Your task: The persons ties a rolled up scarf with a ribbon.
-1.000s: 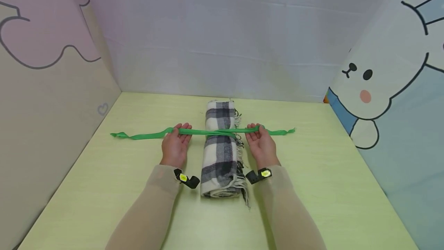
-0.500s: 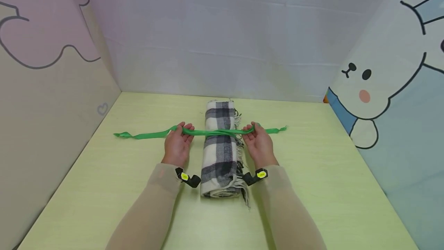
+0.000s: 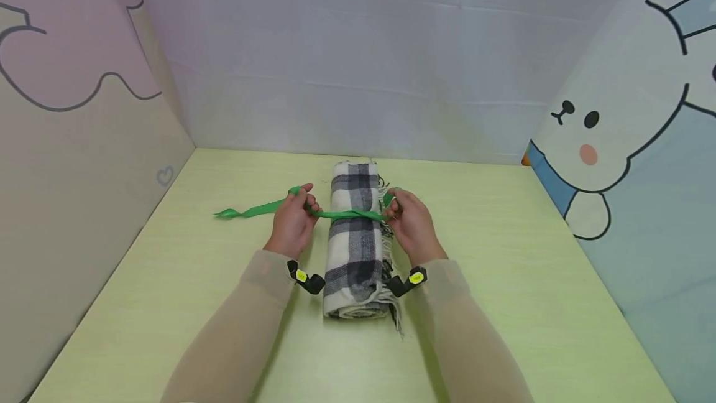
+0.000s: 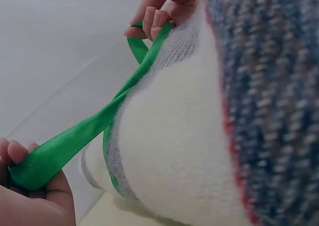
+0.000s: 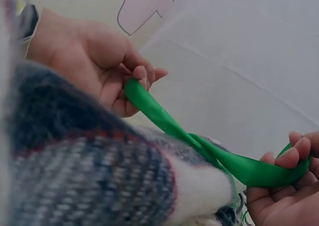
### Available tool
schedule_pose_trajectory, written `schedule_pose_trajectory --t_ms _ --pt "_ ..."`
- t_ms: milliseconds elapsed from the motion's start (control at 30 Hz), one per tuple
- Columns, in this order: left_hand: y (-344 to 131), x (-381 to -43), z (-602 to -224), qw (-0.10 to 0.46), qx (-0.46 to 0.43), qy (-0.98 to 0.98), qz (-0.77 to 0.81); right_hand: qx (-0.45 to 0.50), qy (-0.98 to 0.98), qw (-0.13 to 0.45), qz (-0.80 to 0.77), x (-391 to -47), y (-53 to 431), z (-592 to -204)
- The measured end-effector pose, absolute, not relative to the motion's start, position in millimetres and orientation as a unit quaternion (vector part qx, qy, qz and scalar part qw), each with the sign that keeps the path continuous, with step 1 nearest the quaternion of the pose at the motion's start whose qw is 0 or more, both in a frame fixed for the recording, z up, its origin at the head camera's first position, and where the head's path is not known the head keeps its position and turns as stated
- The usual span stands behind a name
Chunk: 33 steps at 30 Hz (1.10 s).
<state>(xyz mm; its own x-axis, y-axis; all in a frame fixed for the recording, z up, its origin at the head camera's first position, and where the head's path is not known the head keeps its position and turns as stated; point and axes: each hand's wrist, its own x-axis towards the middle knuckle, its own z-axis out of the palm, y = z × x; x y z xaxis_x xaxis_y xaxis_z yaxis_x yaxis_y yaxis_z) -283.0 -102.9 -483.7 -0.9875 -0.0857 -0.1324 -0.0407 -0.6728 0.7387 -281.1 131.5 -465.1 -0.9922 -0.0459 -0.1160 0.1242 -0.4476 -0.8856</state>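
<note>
A rolled plaid scarf or blanket [image 3: 352,254] with fringe lies lengthwise on the table, checked in white and dark grey. Round its middle runs a green ribbon [image 3: 355,214], its two ends crossed on top of the roll. On the left side of the roll, my left hand [image 3: 293,221] grips one end with curled fingers, and a loose tail trails off leftward. My right hand [image 3: 413,224] pinches the other end close to the fringe. Both wrist views show the crossing of the ribbon [image 4: 84,136] stretched between the hands; its underside is hidden by the roll.
The pale yellow-green table [image 3: 184,303] meets a whitish back wall [image 3: 358,67]. Side panels with cartoon drawings, among them a rabbit [image 3: 621,111], stand at left and right. A small black camera [image 3: 306,278] sits on each wrist.
Both hands have moved inward toward the roll and slightly up, their fingers curling more around the ribbon. Its left tail has shifted right, and the right tail has gone from sight behind the hand.
</note>
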Motion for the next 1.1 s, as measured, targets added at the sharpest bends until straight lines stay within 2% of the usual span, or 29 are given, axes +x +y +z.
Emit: schedule_pose_trajectory --t_ms 333,800,1100 --pt "-95 -285 -468 0.000 0.049 -0.513 -0.857 -0.013 0.627 0.040 -0.778 -284 125 -456" --pt "-86 -283 -451 -0.064 -0.030 -0.672 -0.737 -0.050 0.685 0.047 -0.725 -291 113 -443" --pt "-66 -275 -449 -0.055 -0.076 -0.713 -0.695 -0.083 0.722 0.067 -0.684 -291 106 -441"
